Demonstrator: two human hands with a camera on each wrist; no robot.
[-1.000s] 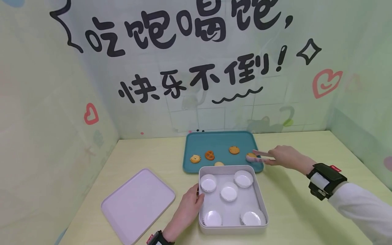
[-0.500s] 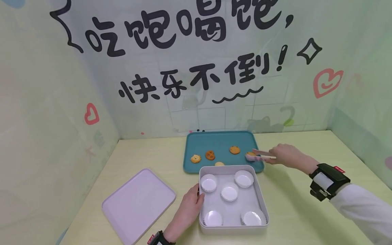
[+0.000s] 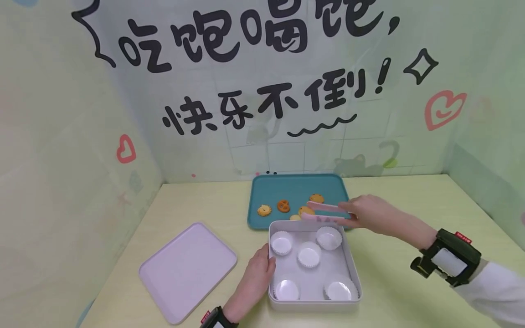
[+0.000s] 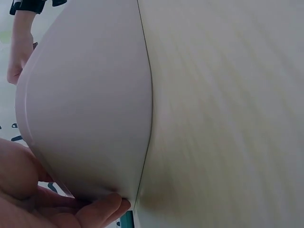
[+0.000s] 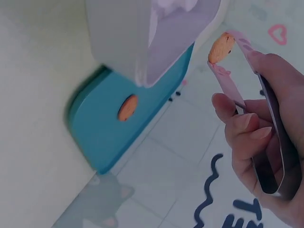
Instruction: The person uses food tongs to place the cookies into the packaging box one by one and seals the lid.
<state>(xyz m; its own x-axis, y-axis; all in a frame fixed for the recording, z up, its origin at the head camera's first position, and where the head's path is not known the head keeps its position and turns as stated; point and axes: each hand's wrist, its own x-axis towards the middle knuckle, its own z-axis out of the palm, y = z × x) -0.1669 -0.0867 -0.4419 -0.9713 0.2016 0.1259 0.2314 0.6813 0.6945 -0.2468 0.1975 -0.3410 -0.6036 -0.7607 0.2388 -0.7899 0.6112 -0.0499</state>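
My right hand [image 3: 375,216] grips a pair of pink-tipped tongs [image 3: 328,219]. Pinched between the tong tips is a round chocolate-chip cookie [image 5: 222,47], raised off the teal tray [image 3: 295,184]. In the head view the tips hang just behind the far rim of a pale lavender box [image 3: 313,307]. White fluted paper cups, one of them a middle cup [image 3: 309,255], stand inside the box. My left hand [image 3: 255,275] holds the box's left wall, its thumb at the rim and its fingers against the outside. Part of the held cookie is hidden by the tongs in the head view.
On the teal tray lie a pretzel [image 3: 283,206], a scalloped cookie [image 3: 264,210], another chip cookie [image 3: 316,198] and a pale cookie [image 3: 295,217] partly behind the box. A flat lavender tray [image 3: 188,273] lies left on the table [image 3: 410,196]. Printed cloth walls enclose the table.
The tongs have closed on the cookie at the teal tray's right side, lifted it and carried it left towards the box. My left hand stays at the box.
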